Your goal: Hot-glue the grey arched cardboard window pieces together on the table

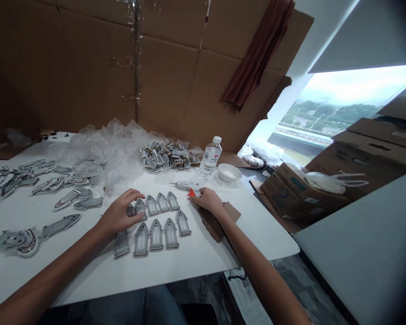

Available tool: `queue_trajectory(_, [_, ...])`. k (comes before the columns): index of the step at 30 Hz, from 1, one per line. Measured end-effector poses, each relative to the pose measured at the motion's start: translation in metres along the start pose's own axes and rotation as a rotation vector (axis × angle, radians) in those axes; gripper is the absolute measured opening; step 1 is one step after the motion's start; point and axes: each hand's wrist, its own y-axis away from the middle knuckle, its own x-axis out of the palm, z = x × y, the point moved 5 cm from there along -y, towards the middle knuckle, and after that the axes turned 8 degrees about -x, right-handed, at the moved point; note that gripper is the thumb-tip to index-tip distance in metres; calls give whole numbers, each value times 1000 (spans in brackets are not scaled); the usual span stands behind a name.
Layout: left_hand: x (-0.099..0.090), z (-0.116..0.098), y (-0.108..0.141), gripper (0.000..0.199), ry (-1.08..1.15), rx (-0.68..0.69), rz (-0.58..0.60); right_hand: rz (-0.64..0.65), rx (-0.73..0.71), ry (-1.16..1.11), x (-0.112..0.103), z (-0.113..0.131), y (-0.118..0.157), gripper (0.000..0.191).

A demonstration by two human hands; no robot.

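Head view: white flat bench point(196, 259) carries two rows of grey arch-shaped window cutouts point(157, 221), well inside its near edge. Left hand point(120, 214) lies spread, fingertips resting on the upper row's leftmost piece, gripping nothing. Right hand point(207, 199) closes around a white glue gun with orange trigger point(188, 186), just right of that row. Risk, judged: dragging the left palm could skew the aligned rows; a dripping nozzle could foul the bench.

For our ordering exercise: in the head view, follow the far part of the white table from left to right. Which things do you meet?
Loose grey sword-shaped pieces → crumpled clear plastic → heap of small metal-coloured pieces → water bottle → white bowl → cardboard boxes.
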Motion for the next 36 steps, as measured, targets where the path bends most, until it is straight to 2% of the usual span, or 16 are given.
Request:
queue_trajectory(5, [17,-24,-15,36,-29,45,73,-51,-30,-237,-13,-16,7,36])
queue_trajectory(10, [51,-32,-41,41,-84,37,104,-79,-95,-502,-24,-16,6,44])
queue_trajectory(14, [75,-30,-56,45,-166,21,138,-103,-147,-661,-15,-9,-1,42])
queue_trajectory(17, [83,-29,-61,41,-177,40,150,-136,-175,-738,-4,-6,0,41])
queue_trajectory(20, [85,-26,-64,40,-131,53,165,-163,-197,-782,2,-6,6,40])
queue_trajectory(24, [86,-24,-69,34,-15,102,184,-189,-200,-796,0,-6,12,41])
queue_trajectory(28, [84,-27,-74,28,10,106,166,-202,-183,-798,-1,-7,13,44])
queue_trajectory(31, [70,-35,-73,26,33,66,113,-233,-154,-778,-2,-8,14,50])
queue_trajectory(34, [46,-42,-65,23,55,13,52,-258,-124,-755,-4,-5,19,55])
queue_trajectory(36, [31,-42,-54,30,59,-12,33,-259,-118,-764,-7,1,24,55])
